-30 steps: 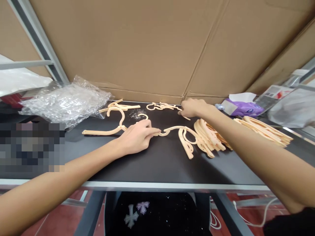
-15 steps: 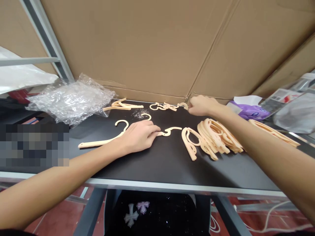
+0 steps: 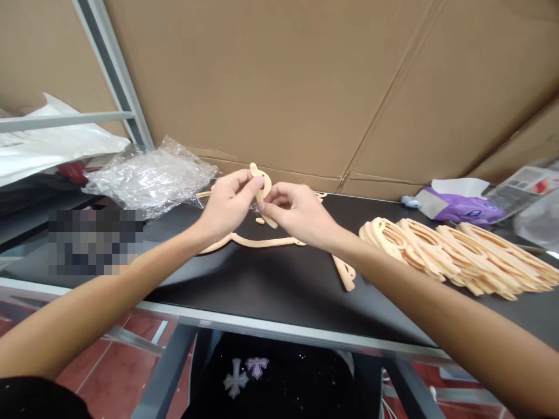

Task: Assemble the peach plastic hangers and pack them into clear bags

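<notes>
Both my hands meet above the black table (image 3: 271,285) and pinch one small curved tan wooden piece (image 3: 264,186) between them. My left hand (image 3: 226,202) grips it with thumb and fingers closed on its upper part. My right hand (image 3: 293,212) holds its lower end, fingers curled. Under the hands lies a long thin wooden hanger arm (image 3: 257,241) flat on the table. Another wooden piece (image 3: 345,272) pokes out below my right forearm.
A fanned stack of wooden hanger parts (image 3: 454,256) lies at the right. Crumpled clear plastic (image 3: 152,177) sits at the back left. A purple tissue pack (image 3: 458,206) is at the far right. A cardboard wall (image 3: 305,87) backs the table.
My right hand came back from the far edge with a small piece. My left hand left the table surface. Both now hold the piece raised between them.
</notes>
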Demonstrator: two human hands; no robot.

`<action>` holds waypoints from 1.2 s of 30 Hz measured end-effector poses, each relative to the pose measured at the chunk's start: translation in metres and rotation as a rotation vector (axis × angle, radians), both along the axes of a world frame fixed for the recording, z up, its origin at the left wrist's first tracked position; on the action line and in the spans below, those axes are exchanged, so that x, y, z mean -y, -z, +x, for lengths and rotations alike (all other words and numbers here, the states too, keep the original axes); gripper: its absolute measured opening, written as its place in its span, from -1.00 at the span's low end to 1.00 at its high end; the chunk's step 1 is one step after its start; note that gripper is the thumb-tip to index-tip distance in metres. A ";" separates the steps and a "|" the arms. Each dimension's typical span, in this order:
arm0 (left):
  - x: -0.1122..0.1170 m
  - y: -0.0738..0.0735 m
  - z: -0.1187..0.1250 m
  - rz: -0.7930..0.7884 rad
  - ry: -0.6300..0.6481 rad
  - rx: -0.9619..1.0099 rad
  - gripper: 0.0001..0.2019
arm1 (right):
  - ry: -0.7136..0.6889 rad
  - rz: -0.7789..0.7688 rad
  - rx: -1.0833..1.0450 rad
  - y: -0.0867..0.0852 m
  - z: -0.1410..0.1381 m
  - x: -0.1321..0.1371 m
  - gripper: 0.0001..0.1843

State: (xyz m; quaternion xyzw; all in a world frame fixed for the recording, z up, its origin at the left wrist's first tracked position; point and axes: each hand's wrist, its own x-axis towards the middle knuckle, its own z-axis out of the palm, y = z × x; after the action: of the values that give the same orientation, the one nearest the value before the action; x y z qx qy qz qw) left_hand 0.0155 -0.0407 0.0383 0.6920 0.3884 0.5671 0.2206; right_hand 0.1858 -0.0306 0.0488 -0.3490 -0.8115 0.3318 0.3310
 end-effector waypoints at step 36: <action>0.029 0.020 -0.121 -0.286 -0.192 -0.423 -0.65 | -0.045 -0.037 0.078 0.044 -0.044 -0.032 -0.71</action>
State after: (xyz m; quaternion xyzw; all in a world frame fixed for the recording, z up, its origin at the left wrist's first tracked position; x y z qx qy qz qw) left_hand -0.1054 -0.0699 0.0183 0.7168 0.5659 0.3677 0.1754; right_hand 0.1419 0.0010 0.0044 -0.3493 -0.8252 0.3403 0.2850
